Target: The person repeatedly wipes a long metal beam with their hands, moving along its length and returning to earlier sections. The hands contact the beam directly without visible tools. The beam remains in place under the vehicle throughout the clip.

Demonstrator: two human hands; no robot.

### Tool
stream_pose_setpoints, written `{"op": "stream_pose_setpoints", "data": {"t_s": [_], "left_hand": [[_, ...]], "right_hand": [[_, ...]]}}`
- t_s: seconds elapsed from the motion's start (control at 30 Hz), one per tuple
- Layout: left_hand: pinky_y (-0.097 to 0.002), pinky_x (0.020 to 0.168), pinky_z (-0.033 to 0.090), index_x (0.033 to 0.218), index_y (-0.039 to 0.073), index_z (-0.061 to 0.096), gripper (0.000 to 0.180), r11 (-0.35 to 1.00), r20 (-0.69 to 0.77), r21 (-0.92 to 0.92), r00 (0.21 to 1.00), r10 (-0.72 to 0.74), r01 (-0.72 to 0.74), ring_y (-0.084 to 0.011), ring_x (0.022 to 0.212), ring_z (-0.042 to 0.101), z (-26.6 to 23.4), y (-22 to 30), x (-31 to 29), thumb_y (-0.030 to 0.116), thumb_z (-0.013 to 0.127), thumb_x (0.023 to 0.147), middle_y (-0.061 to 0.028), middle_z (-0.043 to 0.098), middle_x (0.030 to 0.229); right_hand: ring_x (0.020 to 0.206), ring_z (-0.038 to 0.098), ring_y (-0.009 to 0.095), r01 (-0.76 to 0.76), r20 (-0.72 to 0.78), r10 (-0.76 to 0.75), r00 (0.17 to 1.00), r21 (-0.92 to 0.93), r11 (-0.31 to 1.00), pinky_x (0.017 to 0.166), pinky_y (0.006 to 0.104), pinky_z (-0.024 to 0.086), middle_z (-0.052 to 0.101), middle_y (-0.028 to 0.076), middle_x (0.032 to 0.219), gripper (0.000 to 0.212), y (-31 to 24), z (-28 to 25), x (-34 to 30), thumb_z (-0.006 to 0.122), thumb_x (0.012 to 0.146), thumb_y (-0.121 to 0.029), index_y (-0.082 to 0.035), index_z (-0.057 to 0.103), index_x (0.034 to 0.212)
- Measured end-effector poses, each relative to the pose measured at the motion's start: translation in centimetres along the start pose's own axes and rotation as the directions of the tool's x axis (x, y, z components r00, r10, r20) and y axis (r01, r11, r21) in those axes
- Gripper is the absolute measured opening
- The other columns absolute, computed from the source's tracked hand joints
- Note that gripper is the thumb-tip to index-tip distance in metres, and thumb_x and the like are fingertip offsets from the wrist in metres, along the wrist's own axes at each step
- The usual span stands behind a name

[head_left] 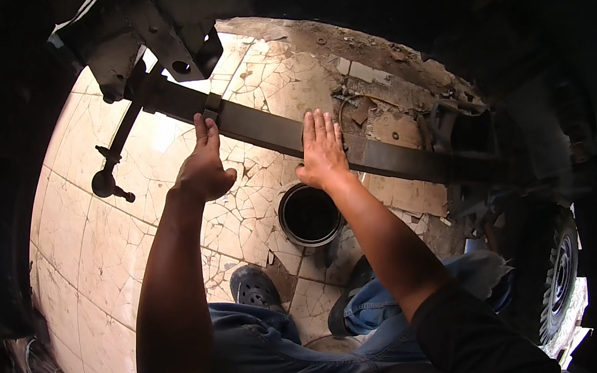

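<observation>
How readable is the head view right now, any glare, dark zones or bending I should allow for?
Head view: sunlight glares off the cracked pale tiled floor; the rim and vehicle underside are nearly black; the long dark flat steel bar under the left hand and right hand bows from fisheye; both hands are sharp.

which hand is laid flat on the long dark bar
The right hand, palm down with fingers spread on the bar; the left hand is curled, only fingertips touching.

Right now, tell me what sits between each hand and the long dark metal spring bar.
Nothing visible: the left hand rests fingertips on the long dark metal spring bar beside its clamp; the right hand lies flat on it.
</observation>
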State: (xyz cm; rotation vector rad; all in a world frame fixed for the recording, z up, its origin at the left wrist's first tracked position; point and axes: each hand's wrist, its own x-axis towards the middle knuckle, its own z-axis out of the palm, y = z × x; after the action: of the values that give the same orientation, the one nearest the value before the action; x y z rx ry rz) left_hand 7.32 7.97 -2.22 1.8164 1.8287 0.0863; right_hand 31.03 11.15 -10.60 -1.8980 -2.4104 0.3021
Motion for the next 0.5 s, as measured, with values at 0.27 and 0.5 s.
{"op": "stream_pose_setpoints", "data": {"t_s": [0.27,0.5], "left_hand": [[-0.0370,0.097,0.050,0.151,-0.007,-0.002,0.105,0.997,-0.083,-0.004,0.994,0.074,-0.074,-0.0404,0.127,0.051,1.4,-1.8,0.4,0.017,0.069,0.077,-0.0276,-0.016,0.157],[-0.0369,0.099,0.048,0.151,-0.007,-0.003,0.106,1.000,-0.025,0.016,0.999,0.023,-0.023,-0.0397,0.136,0.040,0.6,-0.4,0.3,0.018,0.069,0.077,-0.0268,-0.017,0.157]], "right_hand": [[0.149,0.002,0.040,0.055,-0.059,-0.055,0.997,-0.001,0.998,0.122,0.0462,0.004,0.003,0.028,0.159,0.112,-0.7,1.7,-3.8,0.072,0.072,-0.028,0.007,0.002,0.152],[0.149,0.001,0.040,0.010,0.010,-0.010,1.000,0.007,1.000,0.122,0.0462,0.003,0.002,0.027,0.160,0.112,-0.7,0.0,-2.5,0.071,0.072,-0.028,0.007,0.001,0.152]]}}
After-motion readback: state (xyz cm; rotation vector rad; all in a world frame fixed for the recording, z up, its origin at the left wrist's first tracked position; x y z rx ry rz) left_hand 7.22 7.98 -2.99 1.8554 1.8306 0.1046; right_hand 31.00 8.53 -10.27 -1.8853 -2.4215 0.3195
